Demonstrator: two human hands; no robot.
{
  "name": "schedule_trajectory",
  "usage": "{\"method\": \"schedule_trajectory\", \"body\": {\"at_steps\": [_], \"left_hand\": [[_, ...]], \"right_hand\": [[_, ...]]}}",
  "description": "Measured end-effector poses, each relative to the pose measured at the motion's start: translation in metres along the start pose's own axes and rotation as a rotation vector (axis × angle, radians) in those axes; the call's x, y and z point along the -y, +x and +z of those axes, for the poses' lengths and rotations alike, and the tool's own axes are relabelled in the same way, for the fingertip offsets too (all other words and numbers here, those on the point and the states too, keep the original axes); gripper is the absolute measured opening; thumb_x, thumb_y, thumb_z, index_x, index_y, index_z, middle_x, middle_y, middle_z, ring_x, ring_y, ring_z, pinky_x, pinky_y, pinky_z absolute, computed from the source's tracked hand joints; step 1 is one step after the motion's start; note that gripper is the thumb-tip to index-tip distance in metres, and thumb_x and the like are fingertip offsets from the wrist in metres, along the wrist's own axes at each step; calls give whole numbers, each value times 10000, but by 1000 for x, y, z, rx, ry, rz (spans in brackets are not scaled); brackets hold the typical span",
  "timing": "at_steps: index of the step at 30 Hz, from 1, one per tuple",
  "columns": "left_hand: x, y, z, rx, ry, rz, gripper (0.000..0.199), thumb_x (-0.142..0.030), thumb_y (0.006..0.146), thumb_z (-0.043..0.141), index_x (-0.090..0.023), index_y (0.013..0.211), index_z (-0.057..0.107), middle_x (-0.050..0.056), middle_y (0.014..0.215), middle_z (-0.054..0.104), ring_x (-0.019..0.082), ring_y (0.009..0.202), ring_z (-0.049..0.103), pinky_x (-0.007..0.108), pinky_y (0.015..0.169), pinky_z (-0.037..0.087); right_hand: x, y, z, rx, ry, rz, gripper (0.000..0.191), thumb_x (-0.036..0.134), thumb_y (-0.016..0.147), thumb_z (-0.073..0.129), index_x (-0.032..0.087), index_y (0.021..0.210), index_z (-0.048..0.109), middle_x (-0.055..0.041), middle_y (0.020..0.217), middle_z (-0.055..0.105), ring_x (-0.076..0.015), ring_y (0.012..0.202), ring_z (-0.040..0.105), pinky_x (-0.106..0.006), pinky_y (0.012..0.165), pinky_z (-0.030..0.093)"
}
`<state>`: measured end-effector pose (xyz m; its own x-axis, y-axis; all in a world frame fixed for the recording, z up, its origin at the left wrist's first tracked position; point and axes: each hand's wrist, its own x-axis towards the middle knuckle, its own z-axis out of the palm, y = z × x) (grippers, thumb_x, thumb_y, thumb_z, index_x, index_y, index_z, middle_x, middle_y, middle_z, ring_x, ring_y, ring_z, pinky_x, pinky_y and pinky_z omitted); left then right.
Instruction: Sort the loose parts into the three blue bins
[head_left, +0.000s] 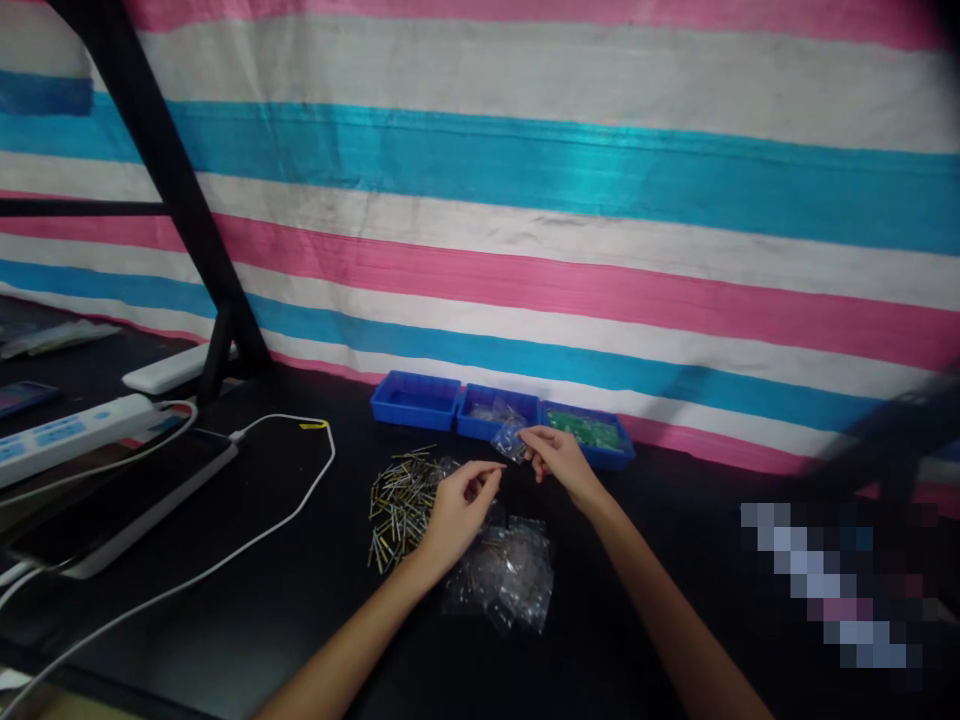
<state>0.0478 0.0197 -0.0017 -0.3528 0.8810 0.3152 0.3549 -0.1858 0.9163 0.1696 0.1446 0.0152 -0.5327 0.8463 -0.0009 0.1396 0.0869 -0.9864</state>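
Note:
My right hand [561, 462] pinches a small clear plastic bag [508, 440] between thumb and fingers, in front of the middle blue tray. Just to its left, my left hand [463, 505] has thumb and forefinger drawn together in a pinch; anything between them is too small to make out. Left of that hand lies a loose heap of thin metal screws or pins [401, 505], silver and brass-coloured. A pile of clear plastic bags [514, 575] lies on the black table below both hands, partly covered by my left hand and wrist.
Along the back stand three blue trays: a left tray [415, 405], a middle tray [480, 422] with clear bags, and a right tray [611, 458] with green pieces. At left are a white cable [281, 520], a phone-like device [127, 500], a power strip [75, 437] and a black post [172, 170].

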Motion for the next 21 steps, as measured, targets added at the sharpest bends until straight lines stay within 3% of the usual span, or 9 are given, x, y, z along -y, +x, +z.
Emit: {"method": "schedule_trajectory", "body": {"at_steps": [6,9,11,14,16,18,21], "left_hand": [[3,2,-1,24,24,-33,257,-300,801,478,-170,968,624,22,745,627,113,575,539,215,533,411],[2,4,-4,26,40,-36,254,-293,798,479,-169,977,610,16,751,612,113,598,541,212,546,406],[2,6,-6,18,50,-30,260,-299,797,480,-171,988,602,11,748,603,111,597,537,208,537,397],[4,7,-8,-15,101,-10,269,-309,797,478,-172,999,591,2,727,592,108,587,525,209,533,388],[5,8,-9,-15,157,14,275,-310,803,470,-175,1014,583,3,729,592,111,593,524,217,551,393],[6,8,-11,24,271,70,246,-317,800,479,-193,973,602,6,748,600,124,639,536,241,610,398],[6,9,-17,76,576,165,211,-372,772,518,-214,741,654,14,750,608,175,742,546,323,732,358]], "right_hand": [[-7,2,-11,-66,-79,36,267,402,648,651,136,679,651,62,408,397,-62,365,379,-206,377,403],[-1,2,-15,-28,-12,51,254,387,669,643,133,674,642,46,454,439,-52,389,394,-186,390,407],[4,1,-17,-25,74,74,269,368,686,638,138,824,642,1,593,554,-65,464,481,-166,399,420],[12,-1,-18,-77,92,75,518,330,690,646,183,1166,504,-76,929,623,-115,639,600,-161,414,456],[15,-2,-17,-108,6,51,581,320,702,633,195,1235,439,-96,1011,607,-137,670,623,-169,400,462],[17,-4,-16,-109,-119,12,501,312,724,603,183,1192,482,-98,980,619,-143,643,627,-173,375,446],[18,-10,-13,18,-357,-41,313,286,730,586,183,1025,605,-69,888,654,-136,595,621,-191,404,440]]}}
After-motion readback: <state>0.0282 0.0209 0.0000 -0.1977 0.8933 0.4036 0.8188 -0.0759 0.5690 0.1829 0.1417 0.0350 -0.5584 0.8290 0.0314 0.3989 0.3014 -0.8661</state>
